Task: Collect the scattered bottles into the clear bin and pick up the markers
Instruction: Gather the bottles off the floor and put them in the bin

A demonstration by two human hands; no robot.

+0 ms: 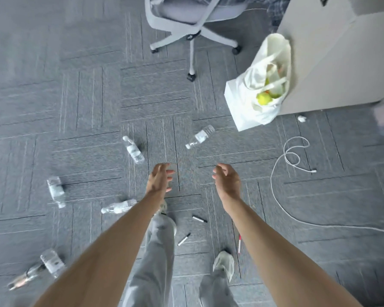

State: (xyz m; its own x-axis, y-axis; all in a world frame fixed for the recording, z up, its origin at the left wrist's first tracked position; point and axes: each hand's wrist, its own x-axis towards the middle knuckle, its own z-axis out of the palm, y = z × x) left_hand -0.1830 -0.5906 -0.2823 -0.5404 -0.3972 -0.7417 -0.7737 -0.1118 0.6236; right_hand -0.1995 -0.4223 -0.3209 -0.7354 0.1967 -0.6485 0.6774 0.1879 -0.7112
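- A grey carpet-tile floor [87, 107] fills the view, seen from above by a standing person in pale grey trousers [155, 258] and light shoes.
- A grey swivel office chair [193, 21] stands at the top, and a pale grey cabinet side [333, 63] rises at the upper right.
- A white cloth tote bag [259, 89] leans against that cabinet, open, with yellow-green round things showing inside.
- A white cable [284, 191] loops across the floor on the right.
- The left hand [160, 177] is held out over the floor, palm turned inward, fingers spread and loosely curled, holding nothing.
- The right hand [226, 177] mirrors it just across a gap, fingers bent and apart, also empty.
- A clear plastic water bottle [133, 149] lies on its side just beyond the left hand.
- A second clear bottle [200, 136] lies tilted beyond the right hand, near the tote bag.
- A third clear bottle [56, 191] lies well to the left.
- A fourth bottle [118, 206] lies beside the left forearm, partly hidden by it.
- A fifth bottle [51, 263] lies at the lower left, next to a blurred darker bottle [22, 280].
- A black-capped grey marker [199, 218] lies between the forearms.
- A second grey marker [184, 239] lies just beside the trouser leg.
- A red-and-white marker [239, 243] lies near the right shoe, partly behind the right forearm.
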